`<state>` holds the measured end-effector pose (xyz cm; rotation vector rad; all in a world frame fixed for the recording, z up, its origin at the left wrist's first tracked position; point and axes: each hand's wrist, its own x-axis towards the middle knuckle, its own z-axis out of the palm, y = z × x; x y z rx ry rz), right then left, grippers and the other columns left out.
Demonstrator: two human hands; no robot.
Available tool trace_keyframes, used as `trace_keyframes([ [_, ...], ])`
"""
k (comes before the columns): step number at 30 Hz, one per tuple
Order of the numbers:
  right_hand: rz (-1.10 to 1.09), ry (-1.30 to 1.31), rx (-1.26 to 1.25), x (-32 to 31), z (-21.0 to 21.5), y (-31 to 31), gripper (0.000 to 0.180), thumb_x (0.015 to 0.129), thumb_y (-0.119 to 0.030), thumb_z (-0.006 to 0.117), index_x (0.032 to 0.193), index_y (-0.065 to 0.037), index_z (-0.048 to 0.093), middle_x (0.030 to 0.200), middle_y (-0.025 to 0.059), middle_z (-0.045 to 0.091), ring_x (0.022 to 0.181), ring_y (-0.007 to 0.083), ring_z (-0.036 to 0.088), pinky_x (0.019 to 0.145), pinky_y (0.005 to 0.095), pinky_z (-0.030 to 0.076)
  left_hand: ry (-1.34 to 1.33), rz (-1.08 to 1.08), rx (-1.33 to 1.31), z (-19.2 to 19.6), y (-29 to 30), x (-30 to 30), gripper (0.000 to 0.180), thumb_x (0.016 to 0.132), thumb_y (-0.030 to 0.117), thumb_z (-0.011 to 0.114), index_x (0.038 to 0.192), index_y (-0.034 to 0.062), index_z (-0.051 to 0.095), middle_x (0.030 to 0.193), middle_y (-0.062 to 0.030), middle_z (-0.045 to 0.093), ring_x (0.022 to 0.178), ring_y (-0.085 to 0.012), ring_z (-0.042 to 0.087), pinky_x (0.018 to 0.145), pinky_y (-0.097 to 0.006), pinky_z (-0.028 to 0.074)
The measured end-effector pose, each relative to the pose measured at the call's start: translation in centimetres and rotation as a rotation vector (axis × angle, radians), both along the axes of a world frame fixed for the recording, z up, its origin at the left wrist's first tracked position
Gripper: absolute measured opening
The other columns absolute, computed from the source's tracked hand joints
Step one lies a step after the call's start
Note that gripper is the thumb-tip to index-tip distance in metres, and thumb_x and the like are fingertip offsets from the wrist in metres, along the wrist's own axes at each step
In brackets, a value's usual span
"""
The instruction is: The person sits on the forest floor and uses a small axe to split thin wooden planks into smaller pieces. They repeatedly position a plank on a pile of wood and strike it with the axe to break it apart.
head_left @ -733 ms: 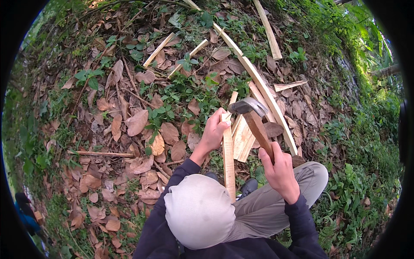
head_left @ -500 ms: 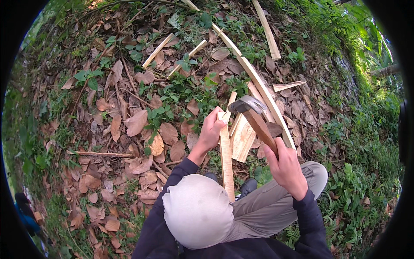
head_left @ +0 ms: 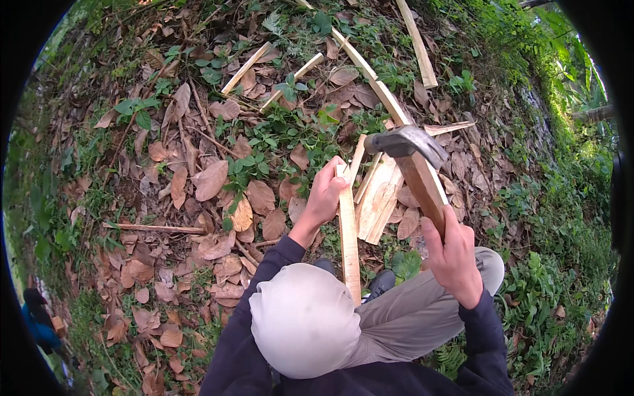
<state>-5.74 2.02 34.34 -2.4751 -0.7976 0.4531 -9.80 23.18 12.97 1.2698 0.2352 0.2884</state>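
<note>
- far left: dry brown leaves (head_left: 210, 179) cover the slope, with a thin stick (head_left: 155, 228) lying flat among them; loose, slippery footing if the person shifts weight.
- upper middle: pale split wood pieces (head_left: 246, 66) lie scattered in the green weeds, well apart from the hands.
- left hand (head_left: 325, 197): fingers curled shut around the top of an upright wood slat (head_left: 349, 244), thumb side toward the slat's end; the slat stands near vertical in front of the person's knees, its lower end hidden behind the pale cap (head_left: 305, 319).
- just right of it: a small heap of split boards (head_left: 378, 198) lies on the ground, touching or nearly touching the slat's upper part.
- right hand (head_left: 454, 254): closed tight around the lower end of a wooden handle; the hatchet (head_left: 404, 142) head sits raised above the heap, close beside the left hand.
- risk, as i judge it: the steel head is very near the fingers holding the slat top, so a stroke slightly off line could hit them.
- the slat is narrow and held by one hand only; it could twist or kick sideways under a blow.
- right knee (head_left: 489, 264) lies under the handle's path, so a glancing swing might carry down toward the leg.
</note>
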Motion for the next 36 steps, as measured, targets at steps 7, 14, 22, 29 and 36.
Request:
trace_keyframes([
  [7,0.158,-0.07,-0.083,1.9,-1.5,0.1,0.027,0.105,-0.022,0.058,0.094,0.0,0.048,0.063,0.0204,0.059,0.059,0.0414,0.062,0.054,0.0472,0.045,0.002,0.007,0.026,0.1,-0.2,0.1,0.017,0.087,0.02,0.051,0.089,0.0039,0.047,0.076,-0.0008,0.047,0.073,-0.0094,0.042,0.066,-0.029,0.037],
  [14,0.103,-0.047,0.037,1.1,0.0,0.8,0.029,0.105,-0.023,0.059,0.108,0.005,0.053,0.065,0.021,0.061,0.059,0.0401,0.063,0.054,0.0458,0.045,0.015,0.014,0.013,0.0,-0.1,0.0,0.015,0.086,0.019,0.05,0.089,0.0037,0.047,0.077,-0.0015,0.049,0.072,-0.0091,0.043,0.065,-0.029,0.037],
  [22,0.232,-0.009,-0.243,2.7,-2.1,-0.2,0.025,0.104,-0.023,0.06,0.106,0.001,0.053,0.066,0.0225,0.059,0.062,0.0434,0.06,0.057,0.0494,0.044,0.001,0.026,-0.01,-0.3,-0.1,0.2,0.018,0.087,0.02,0.052,0.089,0.0032,0.048,0.075,-0.0017,0.05,0.071,-0.0092,0.044,0.065,-0.029,0.038],
  [29,-0.074,-0.003,0.256,2.3,-0.8,0.3,0.018,0.105,-0.015,0.059,0.113,0.002,0.056,0.063,0.008,0.056,0.054,0.0152,0.058,0.053,0.0334,0.042,-0.005,0.007,0.052,-0.6,0.3,-0.2,0.022,0.087,0.023,0.053,0.089,0.0018,0.048,0.073,-0.0028,0.048,0.069,-0.011,0.044,0.063,-0.031,0.038],
  [36,-0.198,0.448,0.25,3.5,-1.8,3.4,0.025,0.107,-0.022,0.057,0.107,0.003,0.056,0.062,0.0055,0.057,0.053,0.0119,0.054,0.052,0.0303,0.042,-0.007,0.0,0.12,-0.5,-0.5,0.2,0.026,0.086,0.026,0.054,0.089,0.0011,0.047,0.072,-0.006,0.045,0.068,-0.0149,0.044,0.063,-0.034,0.038],
])
